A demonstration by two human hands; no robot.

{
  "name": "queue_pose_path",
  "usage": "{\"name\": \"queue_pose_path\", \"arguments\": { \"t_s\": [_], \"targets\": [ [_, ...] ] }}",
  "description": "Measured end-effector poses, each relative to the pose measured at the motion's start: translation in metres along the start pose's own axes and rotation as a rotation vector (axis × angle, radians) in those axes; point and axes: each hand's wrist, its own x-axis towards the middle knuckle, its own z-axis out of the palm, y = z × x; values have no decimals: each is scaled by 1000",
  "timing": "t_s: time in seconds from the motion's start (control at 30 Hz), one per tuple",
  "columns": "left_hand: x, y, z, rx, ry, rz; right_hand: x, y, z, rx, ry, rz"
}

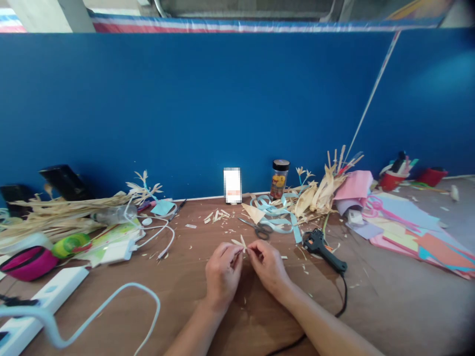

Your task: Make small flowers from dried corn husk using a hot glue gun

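Observation:
My left hand (224, 269) and my right hand (267, 264) meet over the middle of the brown table, fingertips pinched close together. Between them stick up small pale corn husk strips (242, 241), cut like narrow petals; their lower ends are hidden by my fingers. Just beyond lie dark-handled scissors (260, 230) and a wider triangular husk piece (253, 213). A small pile of cut husk strips (217, 216) rests farther back on the left. To the right of my hands is a black glue gun (322, 249), its cord running under my right forearm.
Light blue ribbon (274, 212) curls before a black-lidded jar (279, 179). Dried husks (319, 195) and coloured paper (415, 232) crowd the right. On the left are more husks (55, 212), a white power strip (44, 309) and a looping cable (137, 286). A blue partition (185, 109) bounds the back.

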Motion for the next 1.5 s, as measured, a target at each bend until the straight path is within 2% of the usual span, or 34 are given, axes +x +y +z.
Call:
{"name": "queue_pose_path", "arguments": {
  "t_s": [0.67,0.93,1.17,1.3,1.5],
  "targets": [
    [-6,2,4,122,-23,103,1,-1,0,130,21,30],
    [1,12,-5,49,148,96,6,1,-5,325,11,86],
    [2,10,-2,-12,105,91,5,-2,-3,375,-32,93],
    [2,7,-3,15,119,56,5,-1,-1,409,-60,112],
    [6,6,-7,133,154,153,4,-4,-3,406,-100,99]
  ]
}}
